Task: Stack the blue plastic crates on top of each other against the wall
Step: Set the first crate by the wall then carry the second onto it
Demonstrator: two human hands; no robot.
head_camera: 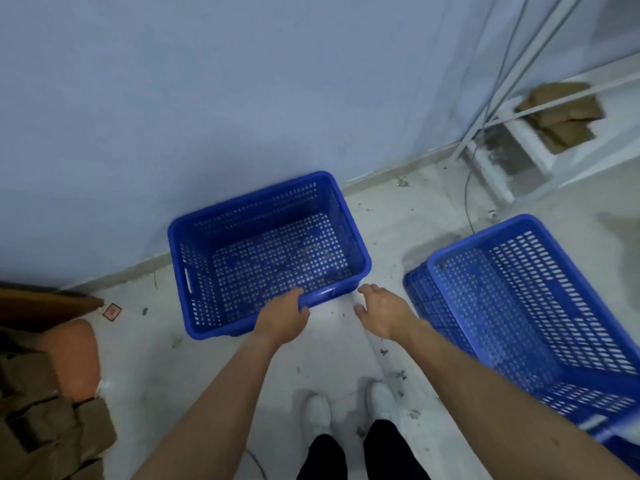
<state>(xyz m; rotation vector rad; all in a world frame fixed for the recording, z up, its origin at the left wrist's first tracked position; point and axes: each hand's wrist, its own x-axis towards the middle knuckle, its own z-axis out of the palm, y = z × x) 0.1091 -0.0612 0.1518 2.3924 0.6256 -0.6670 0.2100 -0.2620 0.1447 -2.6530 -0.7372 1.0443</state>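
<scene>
An empty blue perforated crate (194, 271) stands on the floor with its far side against the pale blue wall (207, 98). My left hand (282, 318) grips the crate's near rim, fingers curled over the edge. Just right of that crate's near corner hovers my right hand (382, 315), fingers apart and holding nothing. A second blue crate (568, 327) sits on the floor at the right, seemingly nested on another crate whose side shows at its left edge.
Brown cardboard and an orange rounded object (69, 362) lie at the lower left. A white metal shelf frame (519, 161) with cardboard on it and hanging cables fills the right corner. My feet (346, 407) stand on dusty pale floor between the crates.
</scene>
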